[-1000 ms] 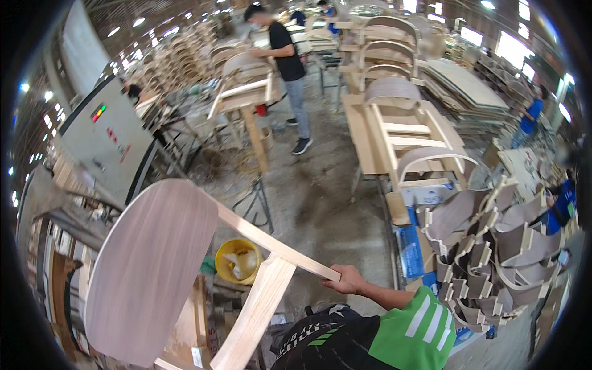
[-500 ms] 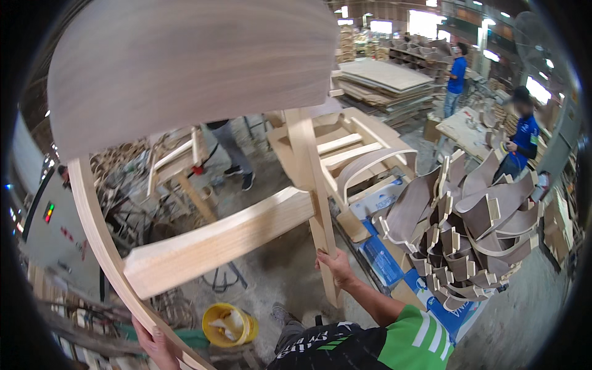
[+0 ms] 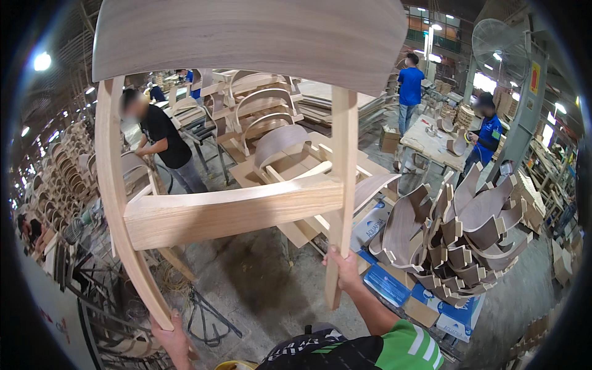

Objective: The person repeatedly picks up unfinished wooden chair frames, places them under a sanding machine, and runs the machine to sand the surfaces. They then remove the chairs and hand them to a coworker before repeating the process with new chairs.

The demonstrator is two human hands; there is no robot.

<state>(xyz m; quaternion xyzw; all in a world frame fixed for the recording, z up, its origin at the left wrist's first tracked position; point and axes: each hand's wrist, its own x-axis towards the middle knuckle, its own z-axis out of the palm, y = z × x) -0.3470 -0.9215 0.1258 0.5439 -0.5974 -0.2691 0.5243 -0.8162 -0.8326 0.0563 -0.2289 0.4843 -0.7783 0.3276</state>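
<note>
Raised in front of me is a pale wooden chair back frame, with two legs joined by a curved crossbar and a broad bent veneer backrest across the top. My right hand is closed round the lower part of the right leg. At the lower left, my left hand grips the foot end of the curved left leg. Part of the left hand's fingers is hidden by the wood.
To the right stands a stack of curved veneer backrests on blue cartons. Beyond the frame are chair frames and a person in black. Two people in blue stand near a worktable. A yellow bucket is by my feet.
The view has swung left and up. The frame now sits more level, its crossbar less slanted, with both hands still on the legs. A person in black has come fully into view.
</note>
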